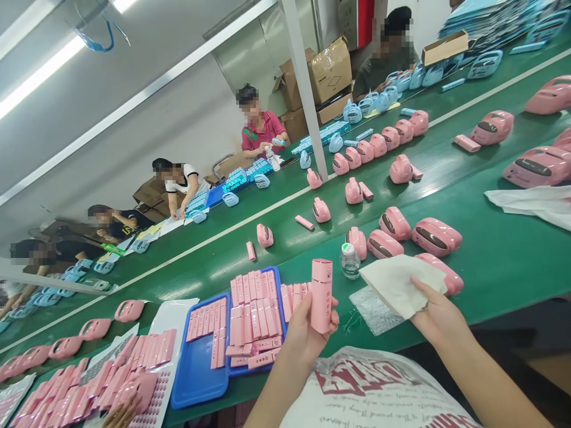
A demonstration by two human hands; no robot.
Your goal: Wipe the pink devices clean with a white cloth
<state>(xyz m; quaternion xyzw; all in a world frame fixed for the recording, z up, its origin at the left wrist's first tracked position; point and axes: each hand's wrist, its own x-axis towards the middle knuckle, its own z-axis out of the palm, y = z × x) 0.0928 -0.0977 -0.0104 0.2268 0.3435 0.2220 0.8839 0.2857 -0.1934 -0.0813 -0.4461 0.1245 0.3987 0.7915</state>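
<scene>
At three o'clock from the pink piece gripped in our left hand, we pinch a white cloth in our right hand.

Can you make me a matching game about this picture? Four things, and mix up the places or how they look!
Things:
1. Upright pink piece
2. Lifted white cloth
3. Little clear jar
4. Trays

Places and looks:
A. green on its cap
B. in the right hand
C. blue, with many pink pieces inside
D. in the left hand

Right pairs: 1-D, 2-B, 3-A, 4-C
</scene>
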